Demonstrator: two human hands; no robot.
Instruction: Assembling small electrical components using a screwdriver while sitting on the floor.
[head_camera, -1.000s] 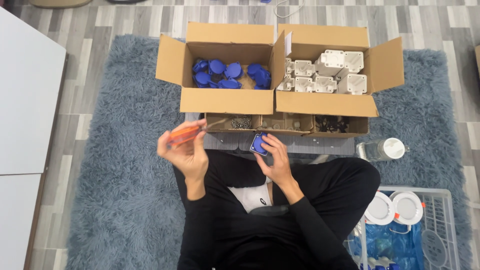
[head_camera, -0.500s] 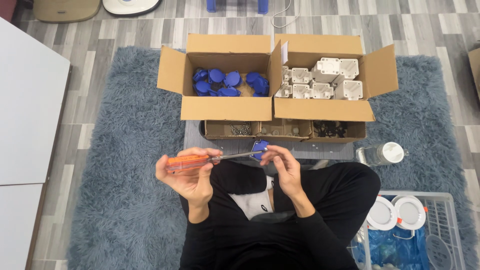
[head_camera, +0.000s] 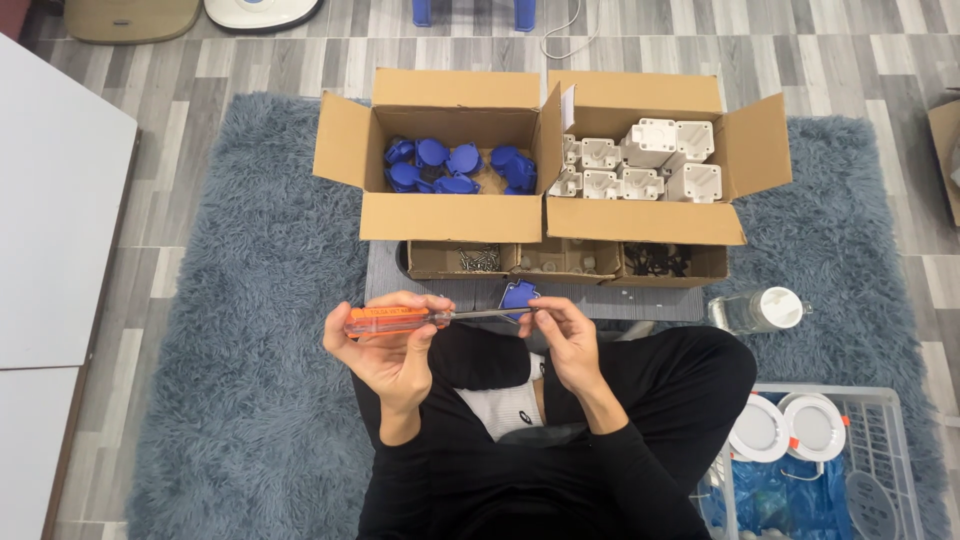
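My left hand (head_camera: 392, 345) grips the orange handle of a screwdriver (head_camera: 395, 320), held level with its metal shaft pointing right. The tip meets a small blue plastic part (head_camera: 517, 297) that my right hand (head_camera: 565, 340) pinches from below. Both hands hover over my crossed legs in black trousers. Just ahead lies a low cardboard tray (head_camera: 565, 262) with compartments of screws and small fittings.
Two open cardboard boxes stand behind the tray: the left box (head_camera: 440, 215) holds several blue parts, the right box (head_camera: 640, 220) several white ones. A clear bottle (head_camera: 758, 310) lies at right. A wire basket (head_camera: 880, 440) with round white lamps sits lower right. White tabletop (head_camera: 50, 200) at left.
My left hand has lowered the screwdriver from a raised tilt to level, and its tip has come onto the blue part. The view has shifted slightly toward me.
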